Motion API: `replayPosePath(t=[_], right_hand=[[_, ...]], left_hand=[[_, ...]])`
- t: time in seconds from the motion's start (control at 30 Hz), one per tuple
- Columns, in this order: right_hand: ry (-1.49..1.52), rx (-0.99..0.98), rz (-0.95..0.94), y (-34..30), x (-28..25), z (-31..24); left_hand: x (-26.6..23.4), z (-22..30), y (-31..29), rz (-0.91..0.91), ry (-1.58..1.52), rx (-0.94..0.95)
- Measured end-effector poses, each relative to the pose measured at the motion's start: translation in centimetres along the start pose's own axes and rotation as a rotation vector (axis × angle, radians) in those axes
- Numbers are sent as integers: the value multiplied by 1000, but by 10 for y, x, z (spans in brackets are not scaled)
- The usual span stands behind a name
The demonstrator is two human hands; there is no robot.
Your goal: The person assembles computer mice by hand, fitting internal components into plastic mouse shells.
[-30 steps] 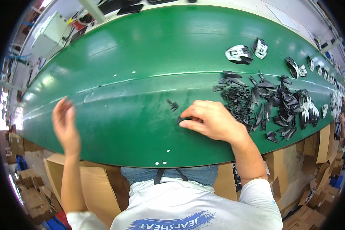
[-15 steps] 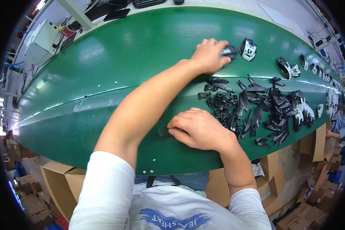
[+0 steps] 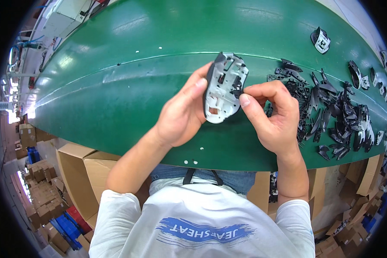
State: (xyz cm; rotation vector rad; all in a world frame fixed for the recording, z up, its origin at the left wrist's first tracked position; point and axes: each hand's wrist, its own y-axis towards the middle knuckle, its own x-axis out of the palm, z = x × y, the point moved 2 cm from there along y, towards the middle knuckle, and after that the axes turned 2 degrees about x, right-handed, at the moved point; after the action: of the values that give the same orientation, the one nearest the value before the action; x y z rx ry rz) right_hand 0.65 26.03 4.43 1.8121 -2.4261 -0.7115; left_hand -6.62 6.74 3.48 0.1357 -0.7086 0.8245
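Note:
My left hand (image 3: 180,112) is closed around a computer mouse shell (image 3: 220,96), black outside with its white inner side turned up. The shell is tilted above the table, near the middle of the view. At its right edge, my right hand (image 3: 276,112) pinches a small black plastic part (image 3: 237,91) between thumb and forefinger. That part touches the inside of the shell; the fingertips partly cover it. Beyond the right hand lies a pile of loose black plastic pieces (image 3: 327,96), some curved and pointed, others small and clip-like.
Farther back on the green table (image 3: 116,94) stands another mouse shell (image 3: 320,41). More shells (image 3: 356,75) line the far right, and several black-and-white ones (image 3: 364,127) lie beside the pile. Small white bits (image 3: 195,162) sit by the near edge. Open cardboard boxes (image 3: 90,165) stand below.
My left hand has brought a mouse shell from the far side of the table to in front of me. My right hand has raised the small black part to the shell's edge.

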Motion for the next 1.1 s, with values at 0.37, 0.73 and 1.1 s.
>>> replayPosePath(t=[0.37, 0.73, 1.1], right_hand=[[-91, 119, -146, -8, 17, -5], [-275, -224, -171, 3, -4, 4], [-494, -312, -173, -1, 5, 5]], left_hand=[[-1, -26, -21, 22, 64, 53], [-3, -21, -12, 62, -229, -119], [6, -22, -22, 85, -41, -154]])
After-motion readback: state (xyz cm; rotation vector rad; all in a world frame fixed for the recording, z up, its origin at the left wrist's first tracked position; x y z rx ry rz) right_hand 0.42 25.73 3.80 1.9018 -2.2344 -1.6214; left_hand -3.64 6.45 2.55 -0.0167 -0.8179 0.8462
